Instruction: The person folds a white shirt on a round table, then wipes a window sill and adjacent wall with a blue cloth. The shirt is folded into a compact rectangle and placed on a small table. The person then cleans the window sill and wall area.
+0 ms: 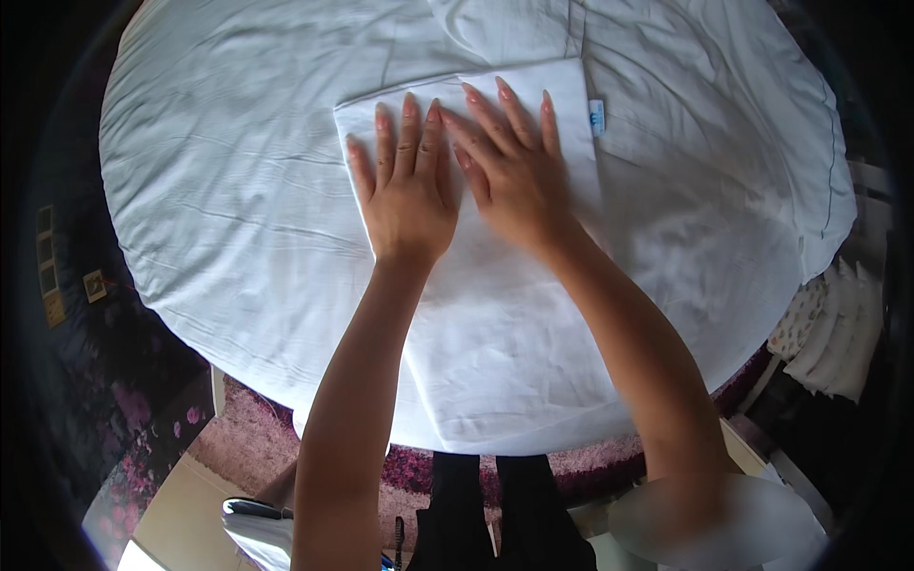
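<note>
A folded white cloth [500,350] lies flat across the white sheet [235,228] of the bed, its long side running toward me. My left hand [408,189] presses palm down near the cloth's far left corner, fingers spread. Beside it, my right hand [518,171] also rests palm down on the far part, fingers apart and angled left. Neither hand grips anything. The fingertips of both hands almost meet near the middle. Just past the cloth's right edge a small blue and white tag [597,118] sticks out. My forearms cover parts of the cloth's sides.
A purple and pink rug [250,428] borders the bed's near edge, by my dark-trousered legs [493,514]. Several white cushions [839,335] are stacked at right. On the dark left wall are a socket [94,285] and a row of switches [47,264]. A blurred oval hides the lower right.
</note>
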`<state>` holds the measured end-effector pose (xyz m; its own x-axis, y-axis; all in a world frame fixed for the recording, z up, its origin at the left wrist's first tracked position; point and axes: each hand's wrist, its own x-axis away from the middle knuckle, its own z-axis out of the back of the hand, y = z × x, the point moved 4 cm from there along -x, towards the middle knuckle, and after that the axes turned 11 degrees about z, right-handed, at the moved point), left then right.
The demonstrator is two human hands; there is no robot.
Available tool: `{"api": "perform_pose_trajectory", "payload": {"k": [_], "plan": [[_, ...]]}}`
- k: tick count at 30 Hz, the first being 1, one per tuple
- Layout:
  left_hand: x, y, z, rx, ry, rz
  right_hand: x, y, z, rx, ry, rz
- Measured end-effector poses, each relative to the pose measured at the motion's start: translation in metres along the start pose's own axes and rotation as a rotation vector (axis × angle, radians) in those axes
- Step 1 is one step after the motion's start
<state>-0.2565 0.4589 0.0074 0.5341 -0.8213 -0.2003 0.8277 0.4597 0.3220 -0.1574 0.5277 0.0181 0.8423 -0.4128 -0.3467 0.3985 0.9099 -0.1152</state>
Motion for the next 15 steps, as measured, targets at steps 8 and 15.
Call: {"api": "perform_pose_trajectory", "payload": {"k": [8, 15], "plan": [[-0.007, -0.009, -0.004, -0.194, 0.048, 0.144, 0.004, 0.04, 0.003, 0.284, 0.111, -0.221], [0.056, -0.01, 0.046, 0.192, -0.081, 0.142, 0.062, 0.016, 0.062, 0.054, 0.011, -0.228]]}}
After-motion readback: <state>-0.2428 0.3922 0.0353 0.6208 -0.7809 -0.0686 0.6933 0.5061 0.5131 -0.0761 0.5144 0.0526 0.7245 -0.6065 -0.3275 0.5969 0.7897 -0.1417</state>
